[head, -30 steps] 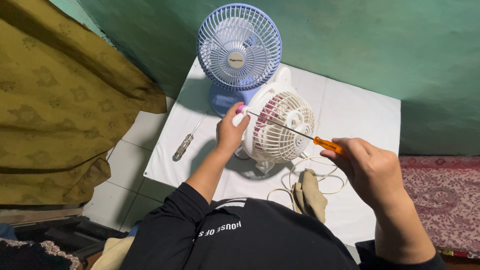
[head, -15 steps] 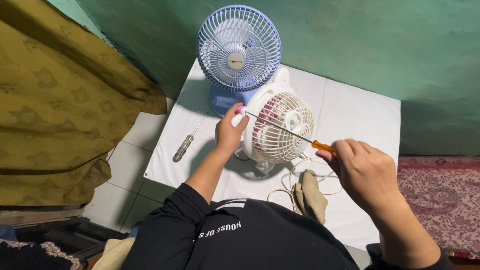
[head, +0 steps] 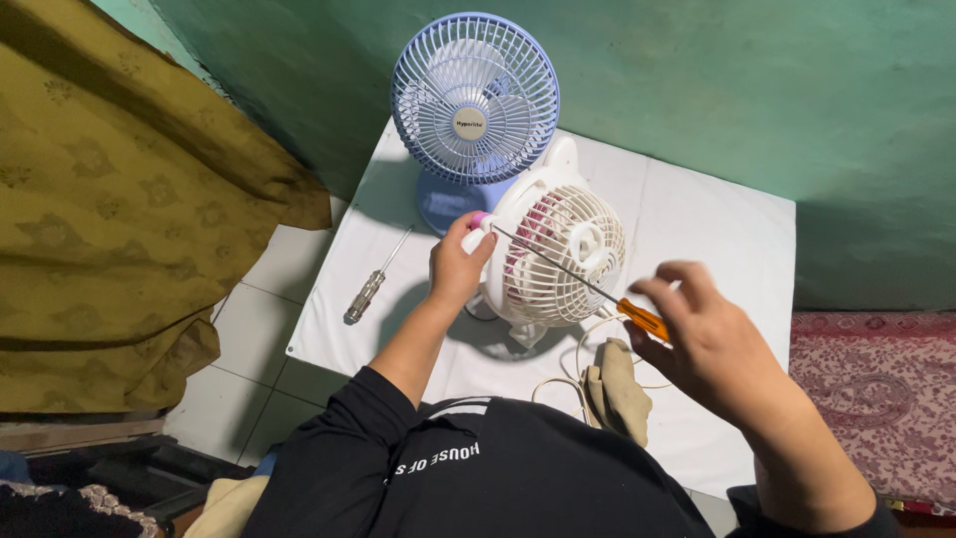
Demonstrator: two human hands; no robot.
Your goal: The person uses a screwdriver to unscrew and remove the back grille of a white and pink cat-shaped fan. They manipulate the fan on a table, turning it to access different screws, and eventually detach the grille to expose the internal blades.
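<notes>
White fan (head: pixel 560 257), tipped over on the white sheet (head: pixel 717 229) near the blue fan (head: pixel 474 100), is gripped by the left hand (head: pixel 456 264) while the right hand (head: pixel 712 344) grasps the orange screwdriver (head: pixel 642 320), which could slip and poke fingers.

Left hand (head: pixel 456 267) grips the edge of a white fan (head: pixel 558 257) lying on a white sheet (head: pixel 717 229). Right hand (head: pixel 702 344) holds an orange-handled screwdriver (head: pixel 583 284), tip at the fan's rim. Behind stands a blue fan (head: pixel 475 100); a second screwdriver (head: pixel 370 284) lies left.
</notes>
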